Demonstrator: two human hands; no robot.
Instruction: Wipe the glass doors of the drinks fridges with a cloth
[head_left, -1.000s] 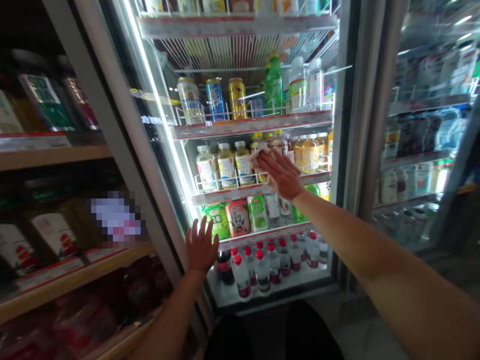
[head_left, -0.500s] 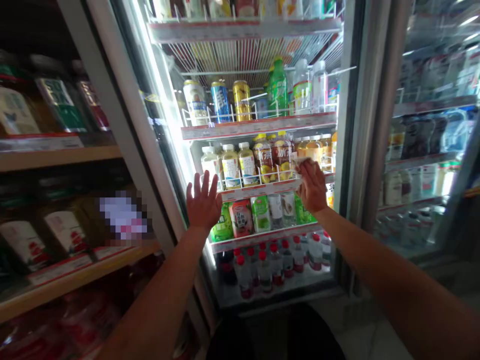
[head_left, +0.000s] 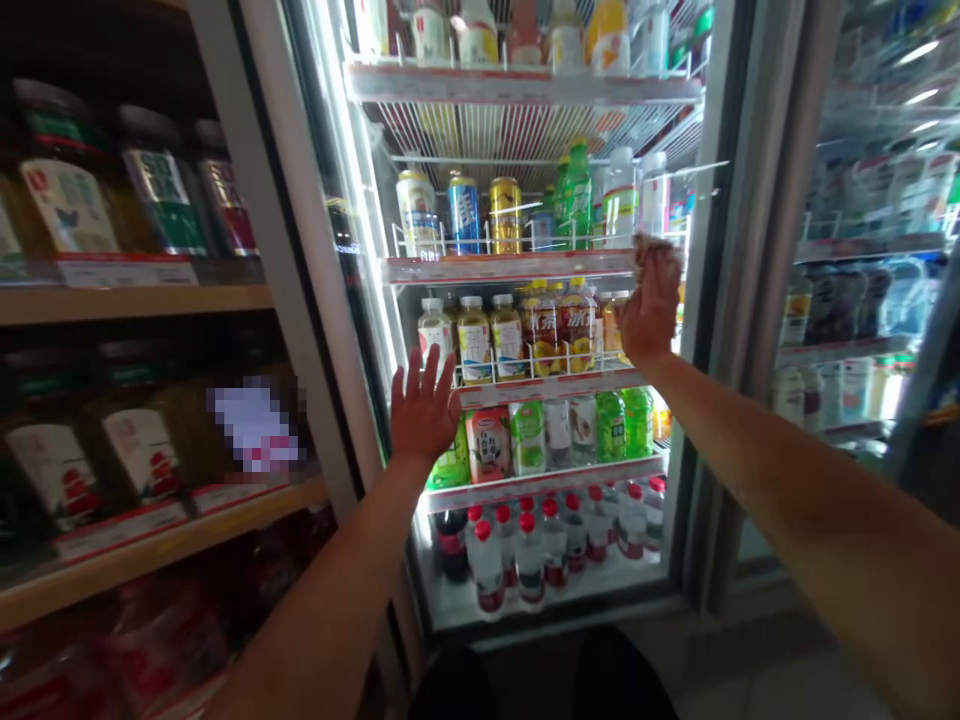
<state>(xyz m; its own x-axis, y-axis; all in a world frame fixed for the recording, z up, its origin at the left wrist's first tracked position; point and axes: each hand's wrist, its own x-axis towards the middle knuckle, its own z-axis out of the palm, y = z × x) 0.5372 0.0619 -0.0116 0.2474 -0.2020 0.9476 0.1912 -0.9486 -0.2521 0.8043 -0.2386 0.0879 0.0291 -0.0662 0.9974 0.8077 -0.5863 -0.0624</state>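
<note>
My left hand [head_left: 422,408] lies flat with fingers spread against the glass door [head_left: 352,250] of a lit drinks fridge, low on its left side. My right hand [head_left: 650,300] presses a crumpled pale cloth [head_left: 654,250] against the same glass near the right edge, level with the shelf of cans [head_left: 465,212] and green bottles [head_left: 576,190]. Behind the glass stand rows of yellow-labelled bottles [head_left: 480,340] and, at the bottom, water bottles with red caps [head_left: 540,540].
A wooden shelf unit [head_left: 142,300] with dark jars and boxed goods stands to the left of the fridge. A second glass-door fridge [head_left: 862,260] full of drinks is to the right, past a grey door frame [head_left: 757,250].
My right hand with the cloth has travelled across the glass from the middle to the right and then upward. My left hand has moved up the glass. The view has shifted slightly.
</note>
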